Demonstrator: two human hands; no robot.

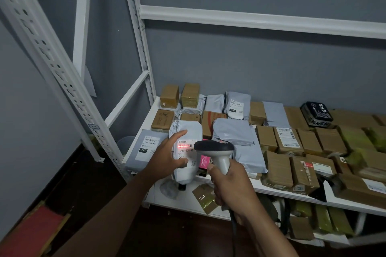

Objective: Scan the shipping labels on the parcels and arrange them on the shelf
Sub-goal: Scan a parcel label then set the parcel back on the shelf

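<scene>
Head view: I see my left hand (167,152) gripping a grey parcel (186,152) above the white shelf (271,191). My right hand (229,185) clasps the scanner (217,150) beside it; a grey wall (250,64) stands behind the shelf.

We note a white metal shelf (277,191) against the grey wall, its board crowded with parcels — brown cardboard boxes (278,168) across the right and back, grey poly mailers (232,131) toward the left. One grey mailer (144,148) overhangs the left front corner — a black box (316,113) rests atop others at the back.
</scene>
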